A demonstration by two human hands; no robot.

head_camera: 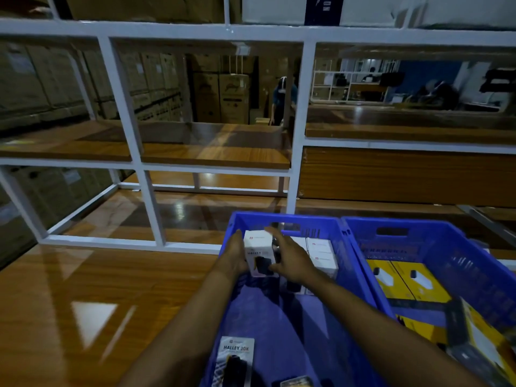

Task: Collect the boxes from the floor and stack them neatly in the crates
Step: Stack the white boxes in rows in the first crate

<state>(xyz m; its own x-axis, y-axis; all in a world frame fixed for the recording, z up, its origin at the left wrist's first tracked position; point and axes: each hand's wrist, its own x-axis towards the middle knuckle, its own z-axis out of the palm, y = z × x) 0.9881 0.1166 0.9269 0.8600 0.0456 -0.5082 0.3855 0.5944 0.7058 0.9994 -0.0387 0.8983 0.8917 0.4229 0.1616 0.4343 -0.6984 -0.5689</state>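
A white box (259, 248) with a dark product picture is held between both hands at the far end of the left blue crate (282, 219). My left hand (236, 255) grips its left side. My right hand (290, 258) lies over its right side with fingers spread. More white boxes (321, 254) are stacked against the crate's far wall to the right. Another white box marked HALLEY 20K (236, 358) lies at the crate's near end. The right blue crate (418, 227) holds yellow boxes (402, 277).
The crates stand on a glossy wooden floor (83, 303). A white metal shelf frame (150, 208) with wooden boards rises just behind them. Cardboard cartons (220, 99) and a person (282, 99) are far behind the shelves.
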